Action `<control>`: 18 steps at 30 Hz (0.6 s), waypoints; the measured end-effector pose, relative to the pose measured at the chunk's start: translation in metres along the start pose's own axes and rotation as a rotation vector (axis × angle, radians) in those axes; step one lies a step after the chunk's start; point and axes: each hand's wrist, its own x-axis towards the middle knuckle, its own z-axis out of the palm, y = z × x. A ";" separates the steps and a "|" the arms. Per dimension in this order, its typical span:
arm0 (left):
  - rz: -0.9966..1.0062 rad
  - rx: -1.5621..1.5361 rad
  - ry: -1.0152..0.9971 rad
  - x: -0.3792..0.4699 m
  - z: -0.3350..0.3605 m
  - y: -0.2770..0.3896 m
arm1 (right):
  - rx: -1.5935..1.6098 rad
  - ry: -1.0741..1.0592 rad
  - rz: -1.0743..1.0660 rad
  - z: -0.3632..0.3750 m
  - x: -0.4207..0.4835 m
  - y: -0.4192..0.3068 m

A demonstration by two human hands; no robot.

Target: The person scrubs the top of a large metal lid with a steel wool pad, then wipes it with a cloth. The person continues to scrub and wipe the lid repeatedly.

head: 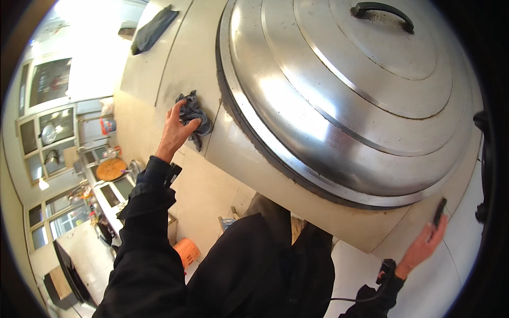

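A large domed metal lid [318,99] with stepped rings and a black handle [383,12] covers a round opening in the tiled stove top [246,151]. My left hand [179,123] is at the left part of the counter, thumb and fingers around the near side of a crumpled dark grey cloth [201,121]. At the lower right, my right hand [425,242] holds a small dark elongated object [440,211] against or just above the tiles. Motion blurs that object, so its kind cannot be told.
Another dark cloth [154,30] lies at the counter's far left. An orange bucket [187,252] stands on the floor at left. Beyond it, a side counter bears a round orange-brown item [111,169]. A cable [350,299] runs from my right sleeve. Dark objects [482,167] stand at the right edge.
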 end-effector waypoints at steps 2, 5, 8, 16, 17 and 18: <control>0.075 0.078 0.084 0.005 0.008 -0.001 | 0.130 -0.116 0.059 0.021 -0.013 -0.049; 0.140 0.075 0.129 0.020 0.007 -0.004 | -0.067 -0.264 -0.186 0.059 -0.023 -0.121; 0.257 0.118 0.108 0.031 -0.004 -0.011 | 0.055 -0.251 -0.178 0.080 -0.032 -0.182; 0.198 -0.651 -0.160 0.027 -0.049 0.036 | 0.496 -0.556 -0.017 0.126 -0.088 -0.276; 0.149 -0.699 -0.216 0.023 -0.055 0.050 | 0.567 -0.578 -0.090 0.133 -0.092 -0.287; 0.158 -0.759 -0.285 0.018 -0.059 0.064 | 0.648 -0.614 -0.153 0.141 -0.095 -0.300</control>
